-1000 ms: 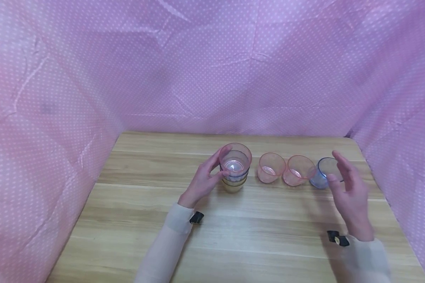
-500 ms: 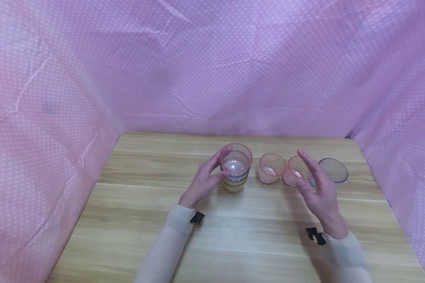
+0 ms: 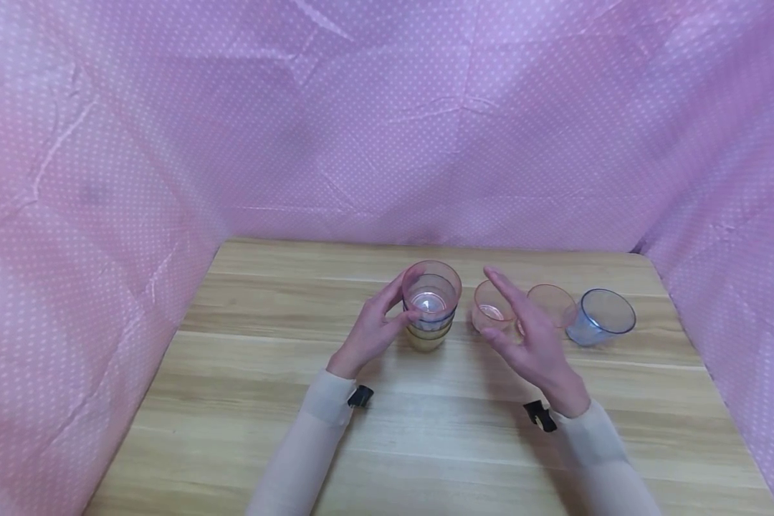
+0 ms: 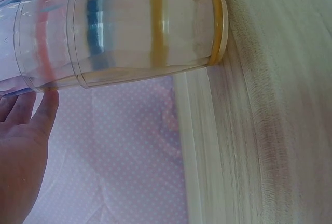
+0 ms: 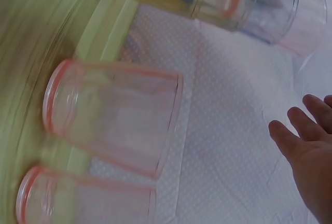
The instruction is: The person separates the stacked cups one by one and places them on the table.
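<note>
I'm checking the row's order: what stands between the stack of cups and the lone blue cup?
The head view shows one pink cup beside the stack, then another pink cup next to the lone blue cup; the right hand partly hides both.

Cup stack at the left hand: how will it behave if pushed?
The cup stack would probably tip: it's tall and narrows toward its base. Its smooth, shiny sides may slip against the fingers. Thin-looking clear sides suggest it's fairly light.
</note>
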A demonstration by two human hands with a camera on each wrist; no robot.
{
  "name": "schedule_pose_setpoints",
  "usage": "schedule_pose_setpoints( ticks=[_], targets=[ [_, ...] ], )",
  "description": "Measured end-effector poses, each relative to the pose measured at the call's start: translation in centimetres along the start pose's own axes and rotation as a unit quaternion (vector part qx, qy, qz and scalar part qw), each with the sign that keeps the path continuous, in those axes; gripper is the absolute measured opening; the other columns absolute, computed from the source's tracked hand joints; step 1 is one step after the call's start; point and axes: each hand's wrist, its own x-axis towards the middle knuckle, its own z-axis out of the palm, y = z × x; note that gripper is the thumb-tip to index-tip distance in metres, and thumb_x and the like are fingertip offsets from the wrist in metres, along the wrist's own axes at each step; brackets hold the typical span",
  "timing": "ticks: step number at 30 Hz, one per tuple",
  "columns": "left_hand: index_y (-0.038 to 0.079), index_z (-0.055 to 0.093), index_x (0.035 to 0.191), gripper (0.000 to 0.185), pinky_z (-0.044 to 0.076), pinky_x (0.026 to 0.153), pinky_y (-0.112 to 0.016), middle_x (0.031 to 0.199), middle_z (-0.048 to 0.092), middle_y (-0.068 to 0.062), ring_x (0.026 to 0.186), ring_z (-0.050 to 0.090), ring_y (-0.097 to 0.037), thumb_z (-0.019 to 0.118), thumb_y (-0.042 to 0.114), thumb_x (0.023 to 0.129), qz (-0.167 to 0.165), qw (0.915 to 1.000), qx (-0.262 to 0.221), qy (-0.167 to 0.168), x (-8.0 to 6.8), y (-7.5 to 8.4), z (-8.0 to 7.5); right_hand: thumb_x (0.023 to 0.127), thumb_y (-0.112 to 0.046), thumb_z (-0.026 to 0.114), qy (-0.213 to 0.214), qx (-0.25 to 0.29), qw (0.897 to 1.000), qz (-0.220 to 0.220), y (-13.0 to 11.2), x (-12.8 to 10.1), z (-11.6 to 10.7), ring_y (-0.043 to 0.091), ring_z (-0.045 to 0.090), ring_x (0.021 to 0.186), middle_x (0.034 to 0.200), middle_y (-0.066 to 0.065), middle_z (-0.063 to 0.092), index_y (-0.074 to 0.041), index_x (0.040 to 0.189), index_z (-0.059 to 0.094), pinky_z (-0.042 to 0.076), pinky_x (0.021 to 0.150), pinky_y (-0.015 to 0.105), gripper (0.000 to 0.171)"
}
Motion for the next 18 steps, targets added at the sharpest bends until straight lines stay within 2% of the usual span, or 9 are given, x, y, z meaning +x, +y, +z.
schedule_pose_setpoints(
  ticks=[5,9,14,18],
  targets=[
    [0.009,0.036,0.161,0.085,0.038,0.121,-0.036,0.161,0.045,-0.008,0.142,0.050,-0.027,0.057,0.058,0.095,0.006,1.0000,0.000,0.000,0.0,-0.1,0.0,0.099,-0.058,0.063,-0.049,0.005,0.998,0.034,-0.3,0.7,0.9,0.030,0.042,0.147,0.161,0.012,0.043,-0.007,0.159,0.041,0.028,0.125,0.029,0.082],
    [0.009,0.036,0.161,0.084,0.038,0.121,-0.038,0.160,0.045,-0.008,0.141,0.050,-0.029,0.058,0.057,0.095,0.008,1.0000,0.001,0.000,0.1,0.0,0.0,0.097,-0.061,0.062,-0.079,-0.008,0.995,0.056,-0.5,1.4,1.4,0.035,0.041,0.147,0.163,0.010,0.041,-0.012,0.162,0.036,0.031,0.125,0.038,0.085],
    [0.009,0.036,0.161,0.085,0.039,0.120,-0.039,0.160,0.045,-0.011,0.141,0.051,-0.030,0.058,0.058,0.095,0.005,1.0000,0.007,0.003,0.0,0.0,0.0,0.096,-0.063,0.059,-0.093,-0.006,0.994,0.062,-0.7,2.4,2.1,0.036,0.042,0.146,0.162,0.012,0.042,-0.011,0.161,0.037,0.038,0.120,0.052,0.087],
    [0.010,0.036,0.161,0.084,0.039,0.120,-0.038,0.161,0.044,-0.011,0.141,0.050,-0.029,0.057,0.058,0.096,0.007,1.0000,0.007,0.001,0.0,0.1,-0.1,0.096,-0.059,0.062,-0.096,-0.003,0.993,0.062,-0.7,3.1,2.5,0.035,0.045,0.144,0.161,0.010,0.044,-0.011,0.161,0.038,0.040,0.118,0.055,0.084]
  ],
)
